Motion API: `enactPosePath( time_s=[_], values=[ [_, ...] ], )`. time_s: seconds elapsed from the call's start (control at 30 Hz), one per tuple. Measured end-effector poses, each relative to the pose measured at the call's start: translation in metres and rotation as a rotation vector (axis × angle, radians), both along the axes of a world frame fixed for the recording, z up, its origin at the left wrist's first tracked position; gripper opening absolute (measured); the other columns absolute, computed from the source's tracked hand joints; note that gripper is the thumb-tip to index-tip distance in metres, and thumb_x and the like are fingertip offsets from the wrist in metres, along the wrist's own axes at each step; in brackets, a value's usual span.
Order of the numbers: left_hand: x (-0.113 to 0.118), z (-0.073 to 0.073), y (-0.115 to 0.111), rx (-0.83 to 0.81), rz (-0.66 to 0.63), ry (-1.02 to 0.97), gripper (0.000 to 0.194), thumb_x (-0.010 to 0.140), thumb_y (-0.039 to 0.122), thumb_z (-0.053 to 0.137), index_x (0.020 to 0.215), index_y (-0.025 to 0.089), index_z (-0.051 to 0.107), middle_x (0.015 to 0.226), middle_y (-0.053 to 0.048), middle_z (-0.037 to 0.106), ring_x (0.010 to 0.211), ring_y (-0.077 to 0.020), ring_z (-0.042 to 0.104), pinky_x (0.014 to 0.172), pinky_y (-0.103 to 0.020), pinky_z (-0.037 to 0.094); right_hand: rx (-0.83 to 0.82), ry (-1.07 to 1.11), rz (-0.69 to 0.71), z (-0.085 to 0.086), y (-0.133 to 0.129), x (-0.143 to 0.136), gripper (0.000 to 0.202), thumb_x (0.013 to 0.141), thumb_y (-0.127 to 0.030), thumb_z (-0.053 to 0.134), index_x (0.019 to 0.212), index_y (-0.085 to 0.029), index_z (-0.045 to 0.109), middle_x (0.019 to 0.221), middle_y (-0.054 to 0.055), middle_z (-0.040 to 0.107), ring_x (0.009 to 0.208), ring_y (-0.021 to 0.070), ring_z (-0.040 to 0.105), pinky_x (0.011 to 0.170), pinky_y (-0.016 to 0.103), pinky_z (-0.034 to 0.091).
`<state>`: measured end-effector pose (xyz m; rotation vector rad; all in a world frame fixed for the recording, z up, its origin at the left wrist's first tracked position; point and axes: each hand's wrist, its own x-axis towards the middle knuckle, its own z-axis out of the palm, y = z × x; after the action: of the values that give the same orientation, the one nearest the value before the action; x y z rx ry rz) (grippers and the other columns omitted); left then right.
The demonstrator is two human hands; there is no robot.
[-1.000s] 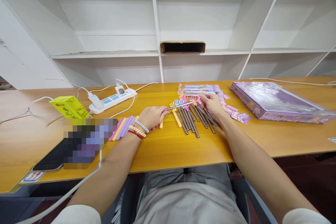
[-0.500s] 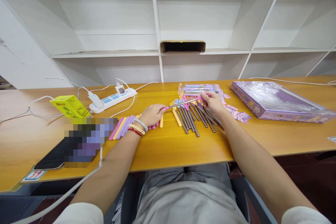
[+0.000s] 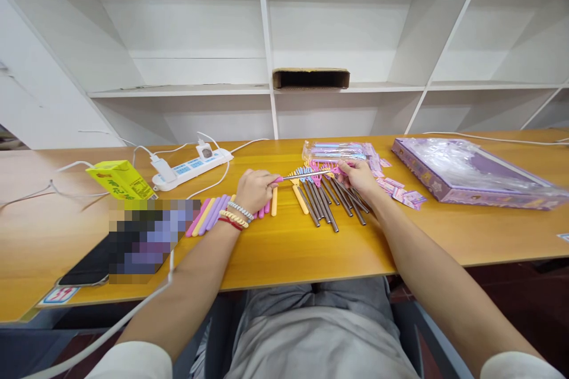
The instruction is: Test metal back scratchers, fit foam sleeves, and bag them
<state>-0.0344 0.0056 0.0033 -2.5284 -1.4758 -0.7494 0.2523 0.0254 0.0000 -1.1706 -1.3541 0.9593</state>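
Between my hands a pink back scratcher with a thin metal rod (image 3: pixel 306 176) is stretched out level above the table. My left hand (image 3: pixel 255 189) is closed around its pink handle, whose tip pokes out by the fingers. At the other end, my right hand (image 3: pixel 357 176) pinches the pink claw head, which it partly covers. Below lie several metal rods (image 3: pixel 329 204) with yellow, blue and pink claw heads, in a fanned heap. Pink, yellow and purple handles (image 3: pixel 212 213) lie in a row, partly hidden by my left hand. One yellow handle (image 3: pixel 274 201) lies just right of that hand.
Behind the heap is a clear plastic pack (image 3: pixel 340 150) beside small purple cards (image 3: pixel 402 192). A shallow purple box (image 3: pixel 462 174) with plastic film stands right. Left are a yellow carton (image 3: pixel 121 180), a power strip (image 3: pixel 193 169), white cables and a dark phone (image 3: pixel 89 260).
My left hand has rolled over, with its back now turned higher, while keeping hold of the handle. The right hand stays on the claw end, nearly in place.
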Motion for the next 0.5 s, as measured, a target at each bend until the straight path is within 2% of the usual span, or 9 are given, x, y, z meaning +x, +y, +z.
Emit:
enactPosePath(
  time_s=[0.13,0.23,0.37,0.43,0.5],
  values=[
    [0.001,0.000,0.001,0.140,0.006,-0.033,0.027,0.084,0.030,0.047,0.094,0.023,0.071,0.083,-0.004,0.069,0.075,-0.0172,0.061,0.075,-0.033,0.039,0.001,0.018,0.008,-0.002,0.002,0.002,0.041,0.070,-0.055,0.061,0.060,-0.018,0.048,0.047,0.001,0.057,0.030,0.0075,0.040,0.030,0.021,0.024],
    [0.003,0.003,-0.002,0.108,0.014,-0.042,0.027,0.083,0.035,0.049,0.097,0.024,0.070,0.088,-0.004,0.069,0.078,-0.0179,0.061,0.076,-0.032,0.039,0.061,0.053,0.005,-0.003,0.006,0.007,0.041,0.071,-0.055,0.060,0.060,-0.017,0.048,0.047,0.000,0.056,0.032,0.0064,0.040,0.032,0.020,0.026],
    [0.000,0.010,0.000,-0.052,0.071,-0.116,0.038,0.079,0.050,0.049,0.098,0.022,0.068,0.085,-0.005,0.069,0.077,-0.0196,0.060,0.068,-0.029,0.039,0.175,0.147,-0.005,-0.002,0.011,0.015,0.041,0.069,-0.056,0.063,0.061,-0.018,0.048,0.046,-0.002,0.052,0.034,0.0057,0.039,0.034,0.019,0.028],
    [-0.006,0.011,0.004,-0.185,0.073,-0.214,0.043,0.080,0.055,0.045,0.082,0.019,0.069,0.070,-0.003,0.066,0.065,-0.0173,0.056,0.061,-0.028,0.037,0.190,0.175,-0.008,-0.002,0.012,0.018,0.041,0.068,-0.055,0.064,0.061,-0.018,0.049,0.046,-0.003,0.052,0.035,0.0055,0.038,0.035,0.019,0.027],
    [-0.012,0.011,0.008,-0.357,0.037,-0.344,0.051,0.081,0.057,0.039,0.062,0.016,0.063,0.053,-0.001,0.056,0.052,-0.0132,0.048,0.055,-0.026,0.035,0.186,0.182,-0.010,-0.002,0.013,0.019,0.041,0.068,-0.055,0.064,0.061,-0.018,0.049,0.046,-0.003,0.051,0.035,0.0055,0.038,0.035,0.019,0.027]
  ],
)
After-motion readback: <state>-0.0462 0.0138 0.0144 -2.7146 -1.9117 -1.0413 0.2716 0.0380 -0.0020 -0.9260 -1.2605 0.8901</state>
